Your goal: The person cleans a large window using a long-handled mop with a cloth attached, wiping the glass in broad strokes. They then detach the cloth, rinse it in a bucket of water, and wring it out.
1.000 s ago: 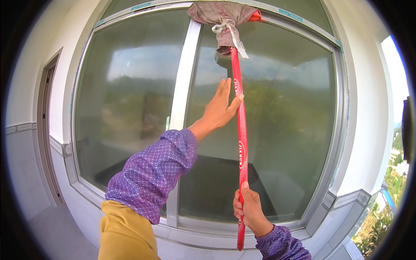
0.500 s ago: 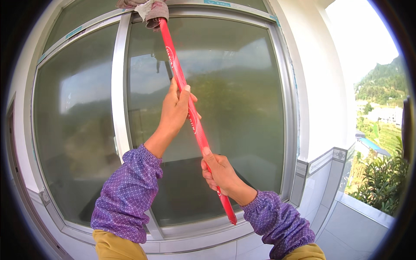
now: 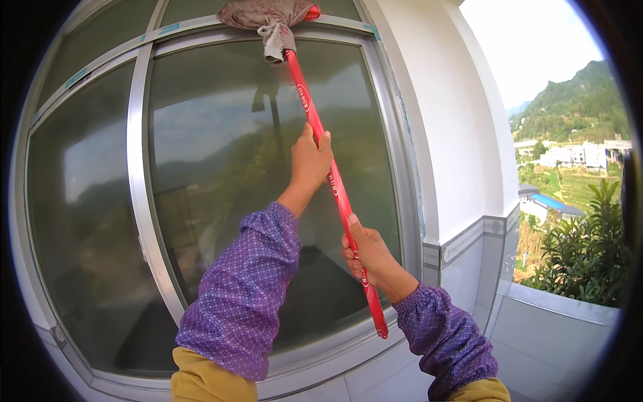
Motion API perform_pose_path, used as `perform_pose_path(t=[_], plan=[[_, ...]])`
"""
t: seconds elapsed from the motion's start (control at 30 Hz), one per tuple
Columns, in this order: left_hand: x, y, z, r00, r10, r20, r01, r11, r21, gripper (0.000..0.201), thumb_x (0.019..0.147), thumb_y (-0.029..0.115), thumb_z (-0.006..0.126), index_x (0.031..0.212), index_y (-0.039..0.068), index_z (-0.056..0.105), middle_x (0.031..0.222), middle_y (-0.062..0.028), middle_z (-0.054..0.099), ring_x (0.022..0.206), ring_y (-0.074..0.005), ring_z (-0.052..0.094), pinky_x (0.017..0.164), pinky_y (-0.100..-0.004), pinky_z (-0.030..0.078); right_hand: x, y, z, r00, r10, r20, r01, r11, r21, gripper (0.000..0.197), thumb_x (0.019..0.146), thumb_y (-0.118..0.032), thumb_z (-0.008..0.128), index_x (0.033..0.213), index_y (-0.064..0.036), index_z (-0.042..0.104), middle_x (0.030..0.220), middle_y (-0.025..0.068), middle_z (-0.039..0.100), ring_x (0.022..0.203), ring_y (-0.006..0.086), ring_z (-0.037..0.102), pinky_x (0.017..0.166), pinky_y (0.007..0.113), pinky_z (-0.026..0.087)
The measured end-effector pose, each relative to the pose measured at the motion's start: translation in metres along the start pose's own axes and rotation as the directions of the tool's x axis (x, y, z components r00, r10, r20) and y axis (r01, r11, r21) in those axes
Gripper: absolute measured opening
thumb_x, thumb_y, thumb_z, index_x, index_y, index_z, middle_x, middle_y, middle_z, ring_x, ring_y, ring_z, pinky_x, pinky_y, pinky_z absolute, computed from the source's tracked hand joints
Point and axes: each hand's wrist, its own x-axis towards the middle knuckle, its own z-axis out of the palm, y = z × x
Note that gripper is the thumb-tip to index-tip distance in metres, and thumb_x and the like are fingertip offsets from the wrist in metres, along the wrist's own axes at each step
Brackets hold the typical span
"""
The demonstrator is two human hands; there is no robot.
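Both my hands grip a long red pole [image 3: 340,191] that slants up and leftward in front of a large window. My left hand [image 3: 311,161] is closed around its middle. Lower down, my right hand [image 3: 375,254] wraps round the pole, thumb laid along it, with the pole's end sticking out below. A brownish-grey cloth [image 3: 261,15] is bunched and tied over the pole's top with a whitish strip. The cloth lies against the upper window frame [image 3: 335,28], and a bit of red shows at its right side. Below it is the dark, reflecting glass pane [image 3: 221,127].
A metal upright [image 3: 139,161] divides the window's panes. To the right stand a white wall [image 3: 442,120] with grey tile trim and a low tiled parapet [image 3: 549,335]. Beyond the parapet are a leafy shrub [image 3: 583,248], buildings and a green hill.
The view has turned rightward, so the window sits further left. The cloth-wrapped top and both hands appear further right in the picture. More of the cloth shows; both hands keep their hold.
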Motion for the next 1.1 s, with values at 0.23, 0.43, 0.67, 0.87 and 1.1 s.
perform_pose_path(t=[0.23,0.43,0.67,0.87,1.1], plan=[[-0.01,-0.004,0.09,0.988,-0.064,0.142,0.047,0.992,0.121,0.06,0.096,0.023,0.051,0.143,-0.01,0.035,0.092,-0.0264,0.068,0.084,-0.0365,0.069,0.077,-0.0437,0.054,-0.02,0.009,-0.047,0.991,0.093,-0.099,-0.08,0.989,0.122,0.059,0.096,-0.068,0.037,0.076,-0.0123,0.042,0.057,-0.0023,0.036,0.037,0.0079,0.029,0.032,0.025,0.027],[-0.043,-0.034,0.145,0.991,-0.012,0.13,0.002,0.997,0.079,0.06,0.096,0.021,0.053,0.144,-0.01,0.035,0.08,-0.0162,0.064,0.069,-0.0244,0.064,0.06,-0.0364,0.05,-0.051,0.031,-0.09,0.984,0.156,-0.092,-0.138,0.975,0.177,0.059,0.095,-0.068,0.038,0.077,-0.0124,0.042,0.056,-0.0023,0.035,0.037,0.0084,0.029,0.033,0.026,0.028],[-0.127,-0.038,0.14,0.967,-0.115,0.228,0.127,0.991,-0.036,0.054,0.095,0.02,0.055,0.141,-0.006,0.041,0.075,-0.0155,0.065,0.064,-0.0248,0.066,0.061,-0.035,0.052,-0.105,0.08,-0.097,0.96,0.266,-0.093,-0.242,0.948,0.208,0.058,0.099,-0.064,0.035,0.077,-0.0112,0.04,0.056,-0.0019,0.034,0.04,0.0085,0.027,0.034,0.026,0.026],[-0.209,-0.025,0.119,0.93,-0.169,0.325,0.261,0.929,-0.264,0.058,0.094,0.016,0.061,0.144,-0.004,0.039,0.07,-0.0076,0.068,0.059,-0.0113,0.064,0.056,-0.0283,0.051,-0.171,0.135,-0.09,0.946,0.26,-0.193,-0.241,0.964,0.114,0.06,0.101,-0.061,0.033,0.071,-0.0095,0.04,0.053,-0.0014,0.034,0.038,0.0086,0.029,0.033,0.026,0.026],[-0.23,-0.013,0.093,0.96,-0.142,0.243,0.217,0.923,-0.319,0.064,0.095,0.017,0.062,0.149,0.0,0.032,0.082,-0.0098,0.07,0.067,-0.01,0.066,0.061,-0.0256,0.053,-0.187,0.133,-0.089,0.97,0.224,-0.099,-0.224,0.974,0.004,0.062,0.101,-0.061,0.031,0.067,-0.0093,0.039,0.05,-0.0014,0.033,0.037,0.0091,0.03,0.034,0.026,0.027]])
